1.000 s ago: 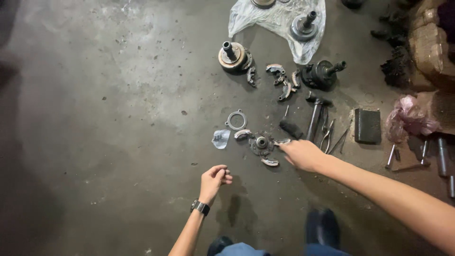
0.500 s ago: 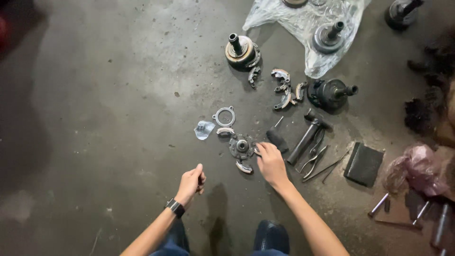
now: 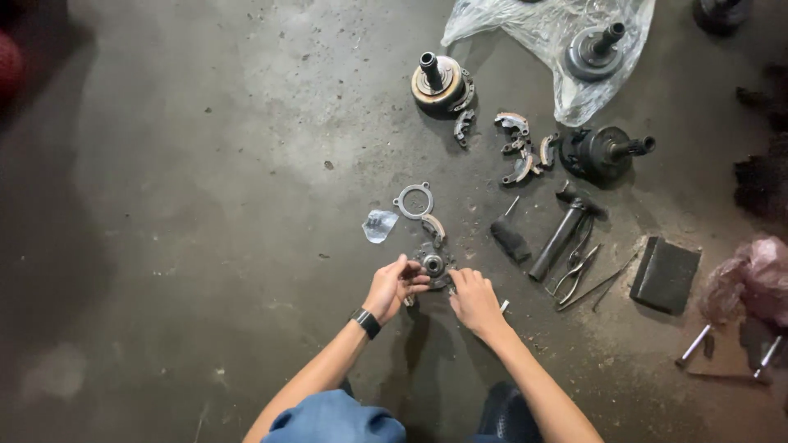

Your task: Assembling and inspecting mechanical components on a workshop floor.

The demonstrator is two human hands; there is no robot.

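Hub point(image 3: 432, 264) on floor point(image 3: 205, 205), left hand point(image 3: 392, 286) and right hand point(image 3: 474, 300) pinching its edges from either side, ring point(image 3: 412, 200) just beyond, plastic sheet point(image 3: 550, 33) holding shafted drum point(image 3: 593, 49), hammer point(image 3: 566, 230) right.

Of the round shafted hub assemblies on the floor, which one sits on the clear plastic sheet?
The grey hub at top right: it alone rests on the plastic sheet; the brass-rimmed one and the black one sit on bare concrete.

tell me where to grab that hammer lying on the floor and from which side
Grip the hammer by its long cylindrical handle, near the lower end, coming from above. It lies flat with bare floor to its left; the pliers crowd its right side.
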